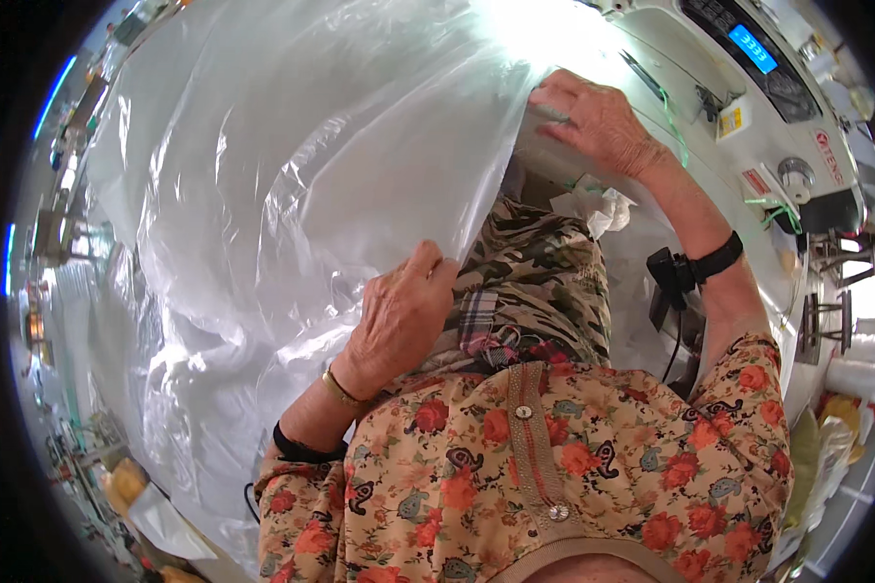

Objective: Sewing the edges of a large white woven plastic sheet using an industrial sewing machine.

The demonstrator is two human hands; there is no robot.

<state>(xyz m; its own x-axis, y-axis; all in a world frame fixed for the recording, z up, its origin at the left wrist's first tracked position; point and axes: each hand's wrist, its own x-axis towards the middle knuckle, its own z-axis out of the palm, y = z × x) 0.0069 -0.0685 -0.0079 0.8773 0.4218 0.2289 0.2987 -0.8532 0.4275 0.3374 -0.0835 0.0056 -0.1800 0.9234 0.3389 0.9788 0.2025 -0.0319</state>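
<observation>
Here, the left hand [399, 316] and right hand [598, 121] each pinch, fingers closed, an edge of the clear plastic bag [282, 194]; camouflage fabric [544, 272] lies between them.

A white sewing machine [749, 107] with a small blue-lit display [752, 49] stands at the bench's right side. Beneath its arm lie camouflage-patterned fabric [544, 282], a plaid scrap [481, 325] and crumpled white cloth [598, 206].

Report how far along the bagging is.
Done: nothing looks bagged yet. In hand: the left hand and right hand both grip the edge of the clear plastic bag, holding it spread. Left: the camouflage fabric on the lap lies outside the bag, beside the sewing machine.
</observation>
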